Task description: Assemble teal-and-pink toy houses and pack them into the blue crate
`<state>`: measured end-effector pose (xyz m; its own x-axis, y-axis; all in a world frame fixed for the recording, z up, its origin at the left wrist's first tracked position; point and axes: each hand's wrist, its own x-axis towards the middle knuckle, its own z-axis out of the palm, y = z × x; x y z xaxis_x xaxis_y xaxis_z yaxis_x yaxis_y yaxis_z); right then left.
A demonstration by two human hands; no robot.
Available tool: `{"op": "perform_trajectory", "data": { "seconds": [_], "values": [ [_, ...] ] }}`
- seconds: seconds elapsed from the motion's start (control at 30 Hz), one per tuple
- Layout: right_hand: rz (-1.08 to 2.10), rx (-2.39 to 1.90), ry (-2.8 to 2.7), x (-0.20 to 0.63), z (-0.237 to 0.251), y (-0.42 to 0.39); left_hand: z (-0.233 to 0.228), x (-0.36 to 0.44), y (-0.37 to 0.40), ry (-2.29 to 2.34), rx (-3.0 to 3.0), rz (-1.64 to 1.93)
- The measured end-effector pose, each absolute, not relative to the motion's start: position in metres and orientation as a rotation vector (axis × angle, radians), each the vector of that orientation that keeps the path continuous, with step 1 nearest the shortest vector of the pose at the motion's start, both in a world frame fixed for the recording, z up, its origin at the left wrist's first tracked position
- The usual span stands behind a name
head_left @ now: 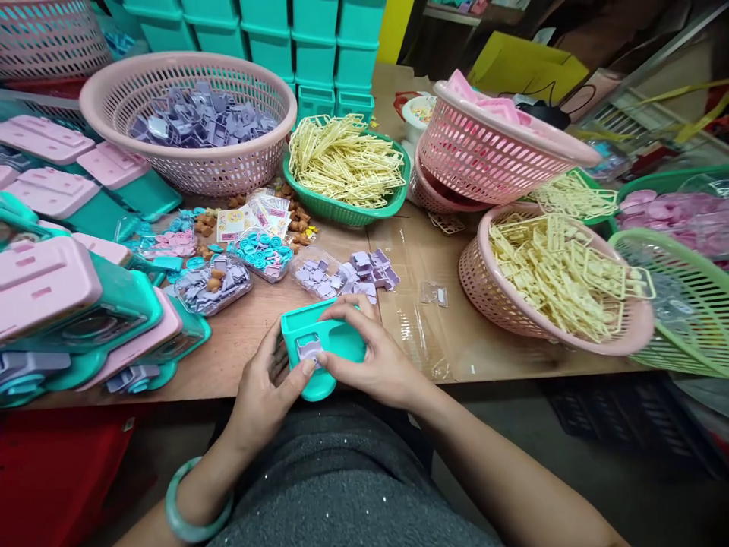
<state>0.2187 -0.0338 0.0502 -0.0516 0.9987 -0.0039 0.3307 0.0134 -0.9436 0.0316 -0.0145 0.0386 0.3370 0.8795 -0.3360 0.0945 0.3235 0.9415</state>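
brown wooden table (467, 342); teal crates (319, 45) stacked behind; grey floor (626, 486)

Teal tray (336, 338): small plastic piece, rounded corners, open side up, tilted toward the camera at the table's near edge. Lilac part (309, 348): small moulded plastic piece seated in the tray's left recess, partly hidden by thumbs.

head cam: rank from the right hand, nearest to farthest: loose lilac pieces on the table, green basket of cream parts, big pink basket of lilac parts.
From the right hand:
1. Loose lilac pieces, on the table just beyond the hand.
2. Green basket of cream parts, farther back, centre.
3. Big pink basket of lilac parts, back left, farthest.
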Motion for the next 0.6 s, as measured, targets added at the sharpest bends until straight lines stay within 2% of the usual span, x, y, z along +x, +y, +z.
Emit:
{"op": "perform_trajectory", "data": {
  "seconds": [0.4, 0.6],
  "values": [
    [1.137, -1.405, -1.562, 0.228, 0.051, -0.029, 0.018, 0.025, -0.014, 0.955, 1.019, 0.690],
    [0.793, -1.771, -1.691, 0.203, 0.062, -0.038, 0.020, 0.025, -0.014, 1.044, 1.096, 0.647]
  ]
}}
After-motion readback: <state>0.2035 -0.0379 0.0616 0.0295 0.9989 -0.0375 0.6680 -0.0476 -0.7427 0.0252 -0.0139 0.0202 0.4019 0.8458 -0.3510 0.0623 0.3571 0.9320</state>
